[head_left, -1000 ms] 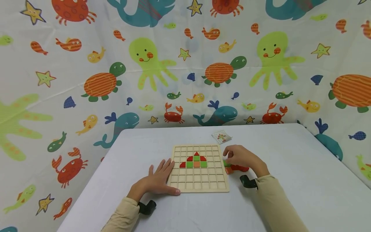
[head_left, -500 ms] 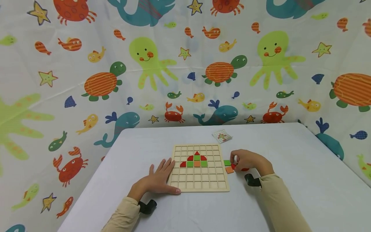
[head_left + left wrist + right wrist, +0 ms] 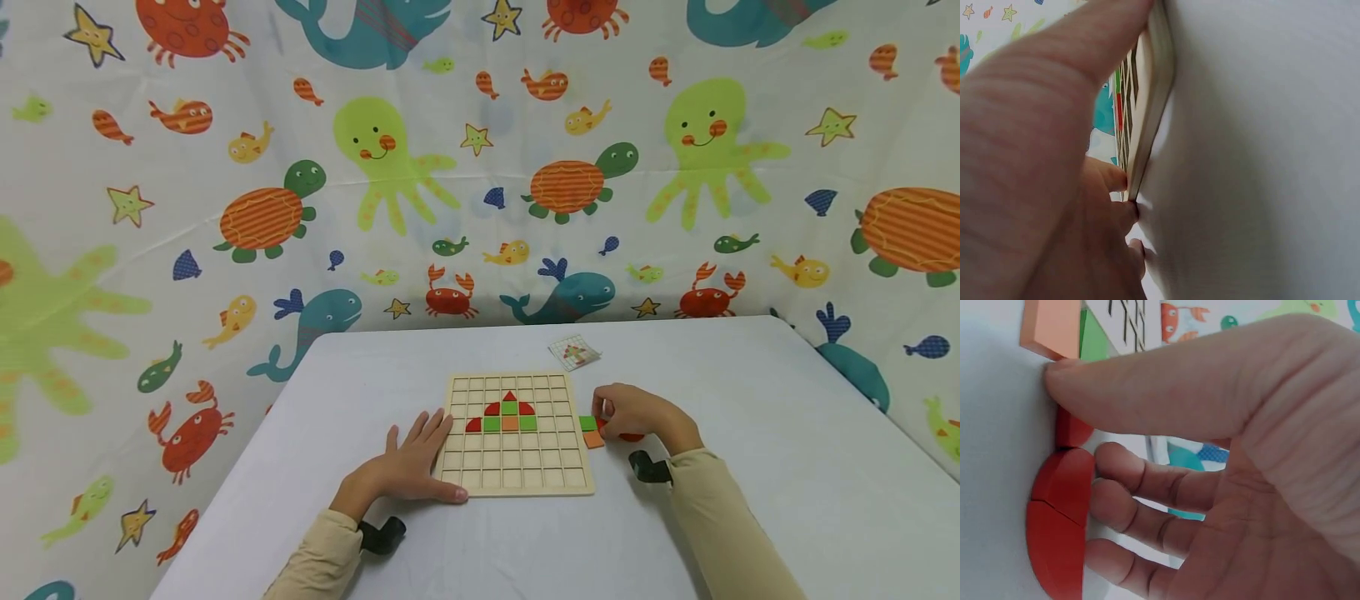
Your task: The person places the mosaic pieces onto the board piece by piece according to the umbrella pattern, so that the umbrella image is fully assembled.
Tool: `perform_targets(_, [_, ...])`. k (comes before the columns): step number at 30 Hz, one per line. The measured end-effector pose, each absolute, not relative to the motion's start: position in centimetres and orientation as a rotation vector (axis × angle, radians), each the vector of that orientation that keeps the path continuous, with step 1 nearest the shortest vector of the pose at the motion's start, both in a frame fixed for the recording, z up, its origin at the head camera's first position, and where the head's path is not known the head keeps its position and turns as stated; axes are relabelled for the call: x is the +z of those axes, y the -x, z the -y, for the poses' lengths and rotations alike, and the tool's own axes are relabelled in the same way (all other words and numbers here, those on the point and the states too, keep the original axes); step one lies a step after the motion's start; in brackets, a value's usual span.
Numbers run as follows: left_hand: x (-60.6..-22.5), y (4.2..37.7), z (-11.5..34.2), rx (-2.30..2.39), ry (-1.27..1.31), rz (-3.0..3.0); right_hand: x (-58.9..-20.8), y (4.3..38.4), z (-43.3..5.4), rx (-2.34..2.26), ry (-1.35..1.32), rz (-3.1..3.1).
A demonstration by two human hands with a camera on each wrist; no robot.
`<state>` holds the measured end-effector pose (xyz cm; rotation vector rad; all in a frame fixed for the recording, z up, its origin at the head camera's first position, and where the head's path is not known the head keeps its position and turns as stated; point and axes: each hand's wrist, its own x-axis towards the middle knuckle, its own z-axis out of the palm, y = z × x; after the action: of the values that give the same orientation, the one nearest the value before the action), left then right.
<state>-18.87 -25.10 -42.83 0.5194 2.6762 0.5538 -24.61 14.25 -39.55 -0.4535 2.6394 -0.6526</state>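
Observation:
My left hand [image 3: 408, 468] lies spread at the left side of a wooden grid board [image 3: 480, 471], its thumb along the near corner. The left wrist view shows fingertips right at the board's edge. Several red, green and orange pieces sit in the grid, a red triangle [image 3: 510, 397] topmost. Right of the board, my right hand [image 3: 643, 414] pinches a small red block [image 3: 1074, 430] between thumb and index finger, the index hidden behind the thumb in the right wrist view. Its other fingertips are close beside two rounded red blocks [image 3: 1054, 540].
An orange square block [image 3: 594, 439] and a green block [image 3: 587, 423] lie by the board's right edge. A small pattern card [image 3: 574, 353] rests farther back on the white table [image 3: 720, 375]. Behind it hangs a sea-animal curtain [image 3: 480, 183].
My right hand has drawn back rightward from the green block to the red blocks, then shifted slightly left. The left hand and the board stay put.

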Motion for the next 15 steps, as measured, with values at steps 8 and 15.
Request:
perform_targets(8, [-42.9, 19.04, 25.06, 0.556, -0.519, -2.66, -39.29, 24.18, -14.14, -0.658, 0.398, -2.661])
perform_targets(15, [-43.07, 19.08, 25.09, 0.545, -0.524, -2.68, -39.13, 24.1, -14.12, -0.65, 0.351, -2.716])
